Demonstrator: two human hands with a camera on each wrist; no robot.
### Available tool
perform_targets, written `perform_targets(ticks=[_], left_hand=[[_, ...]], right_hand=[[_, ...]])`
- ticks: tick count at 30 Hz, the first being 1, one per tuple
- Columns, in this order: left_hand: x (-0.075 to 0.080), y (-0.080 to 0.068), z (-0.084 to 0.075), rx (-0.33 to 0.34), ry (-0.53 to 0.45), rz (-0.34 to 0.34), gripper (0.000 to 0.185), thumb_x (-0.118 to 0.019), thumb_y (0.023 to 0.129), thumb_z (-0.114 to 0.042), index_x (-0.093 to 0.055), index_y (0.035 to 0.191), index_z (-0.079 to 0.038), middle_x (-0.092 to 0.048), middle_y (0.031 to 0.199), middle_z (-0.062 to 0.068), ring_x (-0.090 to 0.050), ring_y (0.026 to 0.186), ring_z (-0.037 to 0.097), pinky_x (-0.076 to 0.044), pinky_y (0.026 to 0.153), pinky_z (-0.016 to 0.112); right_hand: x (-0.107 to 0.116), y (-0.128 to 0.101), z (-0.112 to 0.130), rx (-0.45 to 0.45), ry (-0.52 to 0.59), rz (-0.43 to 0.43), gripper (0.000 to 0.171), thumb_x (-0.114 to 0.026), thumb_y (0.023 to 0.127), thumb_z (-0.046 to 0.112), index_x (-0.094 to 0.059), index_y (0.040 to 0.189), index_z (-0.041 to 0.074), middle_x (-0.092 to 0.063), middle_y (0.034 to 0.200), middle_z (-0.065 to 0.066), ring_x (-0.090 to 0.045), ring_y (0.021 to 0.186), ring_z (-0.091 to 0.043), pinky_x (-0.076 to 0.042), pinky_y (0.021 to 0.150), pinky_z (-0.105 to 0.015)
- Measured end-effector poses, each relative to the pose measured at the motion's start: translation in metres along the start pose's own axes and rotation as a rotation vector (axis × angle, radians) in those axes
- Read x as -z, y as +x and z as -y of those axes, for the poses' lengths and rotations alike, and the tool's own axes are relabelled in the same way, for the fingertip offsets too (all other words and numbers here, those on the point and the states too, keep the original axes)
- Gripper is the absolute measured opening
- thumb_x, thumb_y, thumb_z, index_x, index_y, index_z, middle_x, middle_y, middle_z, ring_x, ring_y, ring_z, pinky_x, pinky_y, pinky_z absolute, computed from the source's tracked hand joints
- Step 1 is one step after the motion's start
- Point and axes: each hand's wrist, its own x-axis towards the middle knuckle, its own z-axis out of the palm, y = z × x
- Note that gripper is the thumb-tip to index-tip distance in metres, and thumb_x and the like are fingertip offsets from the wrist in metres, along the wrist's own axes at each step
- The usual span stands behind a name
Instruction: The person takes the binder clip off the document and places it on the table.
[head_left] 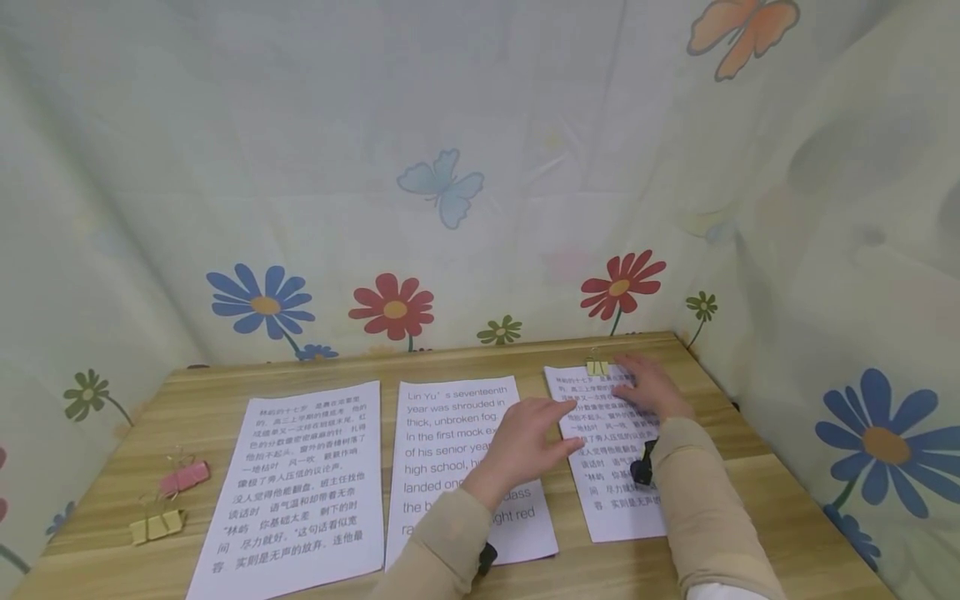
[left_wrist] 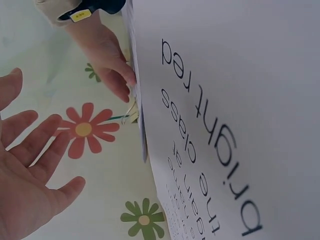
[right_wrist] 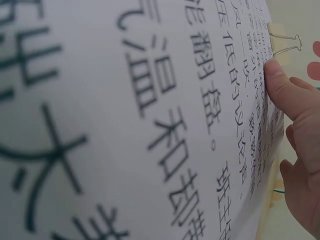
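At the top right corner of the right-hand stack of printed paper (head_left: 600, 467), my right hand (head_left: 652, 387) pinches the edge. Its thumb (right_wrist: 280, 82) lies on the printed face, while the other fingers reach past the edge. A yellow binder clip (head_left: 597, 367) sits on the top edge of that stack, just left of the hand. My left hand (head_left: 525, 437) is held over the gap between the middle and right papers, fingers spread apart and holding nothing. Beneath its wrist is the middle paper (head_left: 442, 417) with English text, partly hidden by the forearm.
A third paper with Chinese text (head_left: 300, 483) lies at the left of the wooden table (head_left: 112, 575). Beside it are a pink binder clip (head_left: 185, 477) and another yellow binder clip (head_left: 157, 527). A flower-patterned curtain (head_left: 510, 242) stands behind the table.
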Motion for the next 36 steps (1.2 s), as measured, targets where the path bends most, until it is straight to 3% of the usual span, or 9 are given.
perform_targets(ticks=[10, 18, 30, 36], left_hand=[[-0.0039, -0.0014, 0.0014, -0.015, -0.008, -0.009, 0.057, -0.066, 0.094, -0.044, -0.055, 0.142, -0.015, -0.062, 0.133, 0.0, -0.057, 0.122, 0.018, -0.039, 0.108, 0.037], [-0.0069, -0.0028, 0.002, -0.03, -0.015, -0.012, 0.056, -0.067, 0.094, -0.043, -0.056, 0.141, -0.015, -0.063, 0.133, 0.0, -0.057, 0.122, 0.017, -0.04, 0.108, 0.037], [-0.0051, 0.0012, 0.0014, -0.008, 0.0, 0.0, 0.055, -0.065, 0.094, -0.044, -0.056, 0.141, -0.016, -0.063, 0.133, -0.001, -0.056, 0.123, 0.018, -0.039, 0.108, 0.037], [-0.0011, 0.0048, 0.0027, -0.014, 0.003, -0.014, 0.055, -0.066, 0.094, -0.043, -0.055, 0.141, -0.016, -0.062, 0.133, 0.0, -0.056, 0.123, 0.018, -0.039, 0.108, 0.037]], right_hand=[[0.0026, -0.001, 0.0036, 0.02, -0.118, 0.076, 0.069, -0.061, 0.098, 0.032, -0.03, 0.155, 0.008, -0.021, 0.16, -0.023, -0.009, 0.145, -0.048, -0.008, 0.114, -0.065], [0.0049, -0.0001, 0.0053, 0.031, -0.153, 0.094, 0.07, -0.066, 0.096, 0.032, -0.035, 0.153, 0.008, -0.03, 0.156, -0.024, -0.019, 0.142, -0.049, -0.015, 0.113, -0.065], [0.0013, 0.0025, -0.0015, 0.045, -0.083, -0.034, 0.072, -0.08, 0.084, 0.033, -0.05, 0.144, 0.009, -0.042, 0.146, -0.024, -0.033, 0.134, -0.047, -0.026, 0.109, -0.065], [0.0, 0.0018, 0.0035, 0.068, -0.076, -0.159, 0.045, -0.074, 0.089, 0.015, -0.061, 0.132, 0.007, -0.051, 0.136, -0.023, -0.04, 0.128, -0.043, -0.03, 0.108, -0.06]])
